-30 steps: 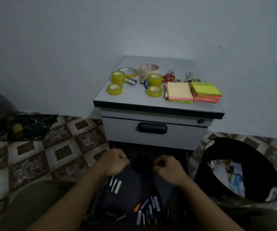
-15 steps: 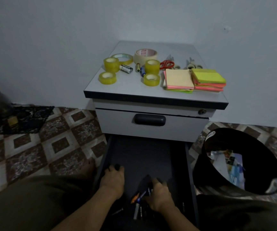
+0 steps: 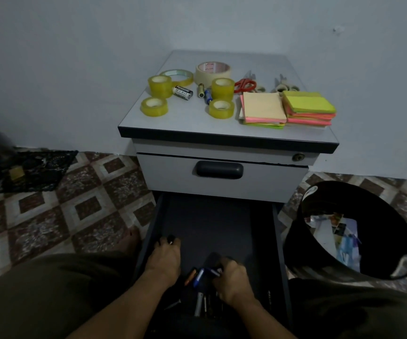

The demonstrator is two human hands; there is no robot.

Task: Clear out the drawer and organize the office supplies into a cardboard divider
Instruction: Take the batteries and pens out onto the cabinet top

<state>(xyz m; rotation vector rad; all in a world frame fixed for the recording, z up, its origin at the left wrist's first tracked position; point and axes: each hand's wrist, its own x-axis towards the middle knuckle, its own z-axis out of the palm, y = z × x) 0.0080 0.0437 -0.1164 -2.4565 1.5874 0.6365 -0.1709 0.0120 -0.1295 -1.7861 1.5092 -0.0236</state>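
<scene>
1. The lower drawer [image 3: 209, 221] stands pulled out of the table [image 3: 187, 123] towards the person. Its dark floor is bare at the far end.
2. The pens [image 3: 198, 277] lie in a loose bunch at the near end of the drawer, between the two hands and closer to the right one. They include an orange one, a blue one and some silver ones.
3. The right hand [image 3: 231, 277] is inside the drawer. Its fingers [image 3: 222, 264] are curled round the top of the bunch, and a blue pen end sticks out beside them.
4. The left hand [image 3: 164, 260] lies along the drawer's left side, back up, just beside the orange pen. Its fingers [image 3: 170, 241] reach forward with their tips down on the drawer floor. I cannot tell whether they pinch anything.
5. The upper drawer, with its dark handle [image 3: 219, 169], is closed.
6. On the table top are yellow tape rolls [image 3: 154, 106], batteries [image 3: 182, 92], scissors [image 3: 245, 85] and two stacks of sticky-note pads [image 3: 263, 108].
7. A black bin [image 3: 393, 211] with paper scraps inside stands on the tiled floor [image 3: 75, 206], just right of the drawer.
</scene>
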